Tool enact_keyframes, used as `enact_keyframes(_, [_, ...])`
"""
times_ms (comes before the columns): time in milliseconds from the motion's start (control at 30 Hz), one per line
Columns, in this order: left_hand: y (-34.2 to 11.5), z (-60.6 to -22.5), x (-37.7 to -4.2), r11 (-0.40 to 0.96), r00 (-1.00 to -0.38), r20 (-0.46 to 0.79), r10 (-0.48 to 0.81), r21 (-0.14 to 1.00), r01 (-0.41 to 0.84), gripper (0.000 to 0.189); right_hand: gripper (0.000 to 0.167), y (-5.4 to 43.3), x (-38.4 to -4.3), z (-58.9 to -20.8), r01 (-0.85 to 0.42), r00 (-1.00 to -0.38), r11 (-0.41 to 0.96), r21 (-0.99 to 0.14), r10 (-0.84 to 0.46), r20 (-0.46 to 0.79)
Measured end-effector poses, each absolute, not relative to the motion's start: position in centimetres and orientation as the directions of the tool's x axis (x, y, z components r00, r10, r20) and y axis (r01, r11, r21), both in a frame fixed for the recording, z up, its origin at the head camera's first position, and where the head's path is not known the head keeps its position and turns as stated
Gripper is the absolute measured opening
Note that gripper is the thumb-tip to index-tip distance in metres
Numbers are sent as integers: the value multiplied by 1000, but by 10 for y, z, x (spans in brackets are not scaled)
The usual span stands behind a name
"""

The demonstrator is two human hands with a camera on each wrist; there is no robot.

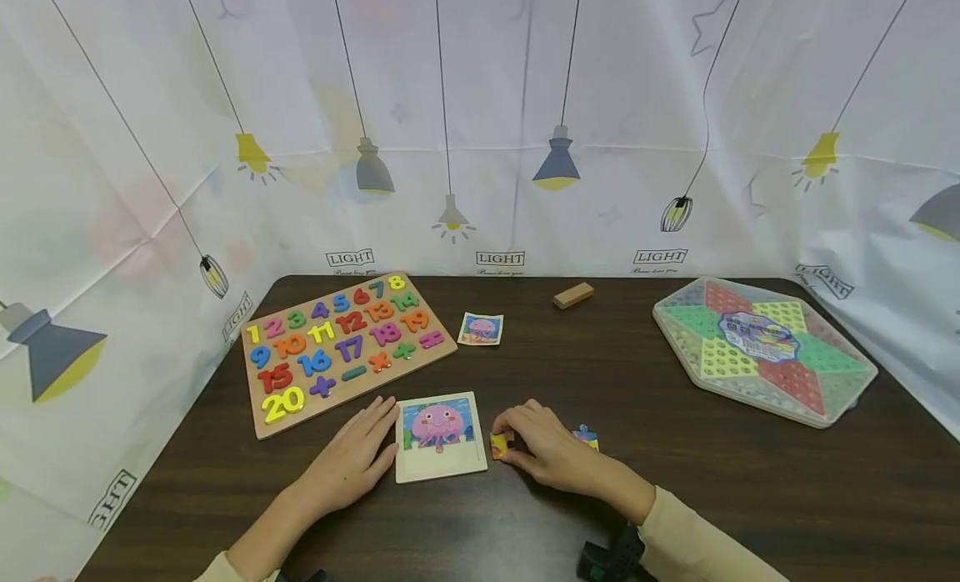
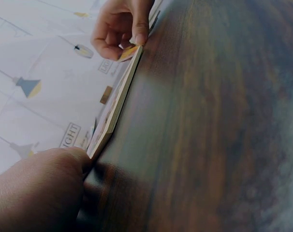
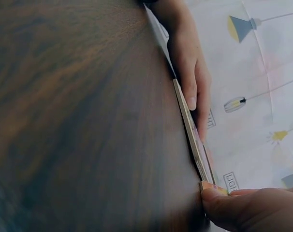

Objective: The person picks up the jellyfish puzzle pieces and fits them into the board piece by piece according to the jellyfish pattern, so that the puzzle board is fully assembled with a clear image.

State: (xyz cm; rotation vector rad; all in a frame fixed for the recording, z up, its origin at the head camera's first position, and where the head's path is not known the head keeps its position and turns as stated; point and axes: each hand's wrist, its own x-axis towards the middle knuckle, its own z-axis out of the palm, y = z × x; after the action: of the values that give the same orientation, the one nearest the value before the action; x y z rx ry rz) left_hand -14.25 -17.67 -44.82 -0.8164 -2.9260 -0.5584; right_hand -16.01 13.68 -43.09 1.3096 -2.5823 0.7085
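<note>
At nine o'clock of the puzzle tray (image 1: 442, 467), my left hand (image 1: 352, 455) lies with relaxed fingers against its pale rim; inside, a pink octopus (image 1: 437, 423) smiles on blue above a bare strip. At three o'clock, my right hand (image 1: 547, 450) pinches a yellow puzzle piece (image 1: 498, 446). Below spreads a dark, wood-grained table (image 1: 517, 528); at twelve hangs a white lamp-printed sheet (image 1: 637, 73).

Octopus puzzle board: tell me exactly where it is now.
In the head view, the octopus puzzle board lies in the lower middle, between the left hand at its left edge and the right hand to its right.
</note>
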Motion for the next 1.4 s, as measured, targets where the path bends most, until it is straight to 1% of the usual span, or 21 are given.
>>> enact_keyframes(200, [-176, -448, -143, 798, -861, 138, 490, 326, 507, 55, 27, 135, -160, -430, -772, -627, 508, -383, -710, 321])
enact_keyframes(433, [-177, -448, -143, 799, -861, 134, 490, 325, 505, 55, 15, 132, -161, -428, -782, -616, 480, -398, -692, 376])
enact_keyframes(667, [-177, -447, -143, 793, -856, 145, 497, 325, 515, 55, 13, 127, -162, -423, -763, -639, 487, -425, -663, 390])
enact_keyframes(933, [-177, -447, -143, 791, -854, 146, 500, 326, 518, 54, 11, 116, -162, -419, -722, -667, 445, -530, -649, 365])
enact_keyframes(1200, [-177, -448, -143, 795, -859, 143, 491, 329, 509, 55, 12, 101, -166, -422, -756, -625, 401, -517, -678, 388])
enact_keyframes(1400, [-177, -448, -143, 796, -860, 148, 488, 328, 509, 55, 18, 91, -165, -421, -758, -617, 396, -518, -694, 371])
